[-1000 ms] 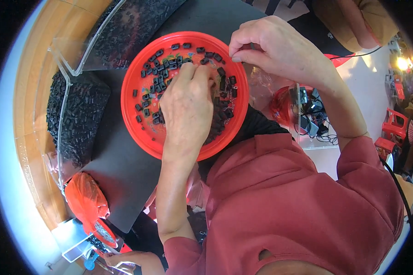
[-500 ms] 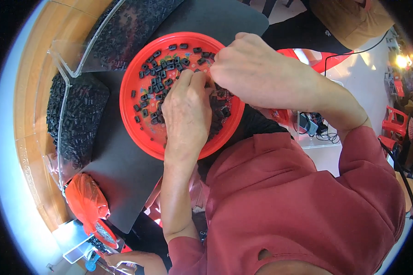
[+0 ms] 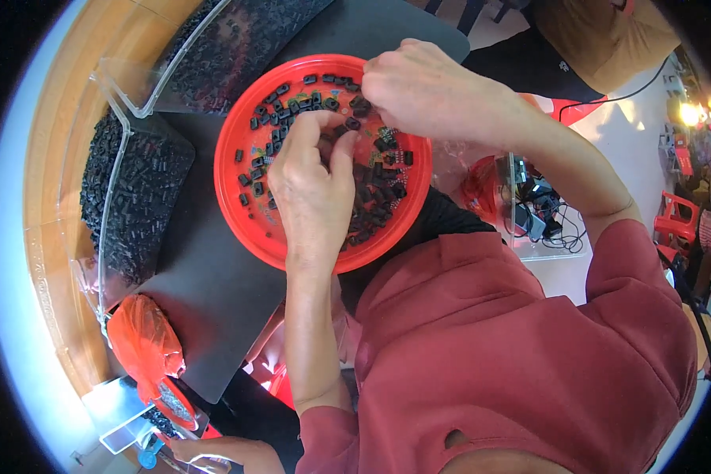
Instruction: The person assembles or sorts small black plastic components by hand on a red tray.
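A round red tray (image 3: pixel 245 213) lies on a dark mat and holds several small black parts (image 3: pixel 272 107) scattered over it. My left hand (image 3: pixel 312 189) rests over the middle of the tray, its fingertips pinched together on a small black part. My right hand (image 3: pixel 419 87) hovers over the tray's far right rim, fingers curled and pinched on another small black part. The two hands' fingertips are close together near the tray's upper middle.
The dark mat (image 3: pixel 205 292) covers a wooden table (image 3: pixel 63 142). Clear plastic bins (image 3: pixel 134 197) heaped with black parts stand left and behind. An orange bag (image 3: pixel 142 344) lies lower left. Another person's hand (image 3: pixel 221 452) shows at the bottom. A clear box with cables (image 3: pixel 537 213) sits right.
My right hand has moved left, from the tray's right edge toward its upper middle. My left hand's fingers have shifted up toward it.
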The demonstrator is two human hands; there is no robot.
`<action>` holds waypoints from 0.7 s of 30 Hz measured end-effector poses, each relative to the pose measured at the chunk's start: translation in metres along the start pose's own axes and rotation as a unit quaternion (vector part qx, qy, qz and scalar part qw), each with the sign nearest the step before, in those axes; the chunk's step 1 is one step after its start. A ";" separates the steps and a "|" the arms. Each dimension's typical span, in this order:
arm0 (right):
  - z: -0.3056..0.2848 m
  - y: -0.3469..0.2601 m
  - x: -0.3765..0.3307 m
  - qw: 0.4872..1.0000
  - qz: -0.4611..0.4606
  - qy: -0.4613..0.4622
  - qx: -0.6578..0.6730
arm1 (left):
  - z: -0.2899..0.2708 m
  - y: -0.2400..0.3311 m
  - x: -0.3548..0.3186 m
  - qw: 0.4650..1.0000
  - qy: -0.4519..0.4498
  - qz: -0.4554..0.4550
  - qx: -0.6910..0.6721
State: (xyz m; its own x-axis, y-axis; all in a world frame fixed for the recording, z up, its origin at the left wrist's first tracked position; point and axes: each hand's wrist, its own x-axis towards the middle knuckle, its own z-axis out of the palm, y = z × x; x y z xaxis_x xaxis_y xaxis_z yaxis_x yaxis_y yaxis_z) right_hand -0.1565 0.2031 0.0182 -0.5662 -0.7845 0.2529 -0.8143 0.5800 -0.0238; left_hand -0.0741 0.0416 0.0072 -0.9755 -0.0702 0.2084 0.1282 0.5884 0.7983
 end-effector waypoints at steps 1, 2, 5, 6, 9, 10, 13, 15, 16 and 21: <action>-0.003 0.002 0.001 0.998 0.035 -0.037 0.025 | 0.000 -0.003 0.000 1.000 0.001 0.000 -0.001; -0.005 0.004 0.001 0.998 0.035 -0.038 0.024 | 0.000 -0.008 0.000 0.998 0.021 -0.006 -0.055; -0.013 0.010 0.001 0.996 0.068 -0.041 0.043 | -0.009 -0.010 -0.001 0.989 0.035 -0.036 -0.140; -0.016 0.011 0.001 0.995 0.073 -0.043 0.048 | -0.013 -0.008 -0.002 0.976 0.046 -0.059 -0.203; -0.021 0.010 0.000 0.994 0.071 -0.050 0.066 | -0.025 0.003 -0.010 0.950 0.072 -0.101 -0.288; -0.021 0.009 -0.001 0.993 0.065 -0.056 0.078 | -0.028 0.002 -0.013 0.937 0.075 -0.109 -0.322; -0.004 0.007 -0.002 0.997 0.035 -0.040 0.057 | -0.031 -0.002 -0.024 0.919 0.075 -0.120 -0.368; 0.000 0.003 -0.002 0.998 0.035 -0.043 0.031 | -0.032 -0.001 -0.030 0.898 0.074 -0.140 -0.411; 0.001 0.002 -0.002 0.998 0.036 -0.047 0.005 | -0.031 -0.004 -0.034 0.888 0.069 -0.134 -0.433; 0.006 0.003 -0.003 0.999 0.016 -0.027 -0.005 | -0.030 -0.005 -0.042 0.858 0.070 -0.169 -0.480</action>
State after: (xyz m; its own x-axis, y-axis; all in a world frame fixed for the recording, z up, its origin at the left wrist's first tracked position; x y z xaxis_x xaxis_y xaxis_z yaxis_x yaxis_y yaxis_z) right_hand -0.1580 0.2056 0.0115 -0.5979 -0.7763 0.1998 -0.7946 0.6068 -0.0202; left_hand -0.0287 0.0174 0.0118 -0.9637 -0.2415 -0.1138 -0.0037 -0.4139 0.9103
